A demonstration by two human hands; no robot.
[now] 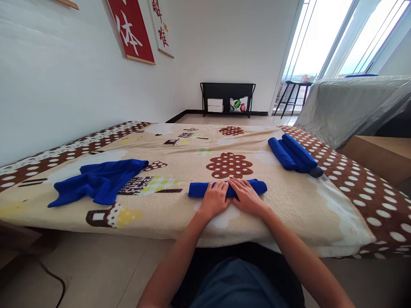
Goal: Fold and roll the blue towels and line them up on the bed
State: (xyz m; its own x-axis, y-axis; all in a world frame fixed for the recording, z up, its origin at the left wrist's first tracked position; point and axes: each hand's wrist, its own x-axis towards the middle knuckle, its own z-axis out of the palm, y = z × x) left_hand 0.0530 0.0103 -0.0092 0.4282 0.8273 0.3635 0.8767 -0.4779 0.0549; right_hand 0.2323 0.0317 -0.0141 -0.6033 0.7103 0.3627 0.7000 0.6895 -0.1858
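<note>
Currently, the roll [197,189], a blue cloth rolled into a narrow cylinder, lies crosswise near the front edge of the blanket [295,209], directly before the person. The left hand [216,198] rests palm down on the roll, left of its middle; its fingers are extended, close together and slightly bent over the top. The right hand [246,196] rests palm down just beside it, fingers likewise extended and angled inward, so that the two hands meet at the middle. Both hands are largely open, bearing on the roll from above without closing around it; the contact beneath the palms is hidden. Both ends of the roll project past the hands. To the left, well apart, a blue cloth [99,182] lies loose and creased on the blanket. To the right, blue rolls [298,153] lie side by side at a slant, near the brown dotted border [366,190]. Beyond the blanket, a black rack [227,90] stands against the wall, carrying a white box [215,105] and a bag [236,108]. A stool [298,84] stands by the window.
</note>
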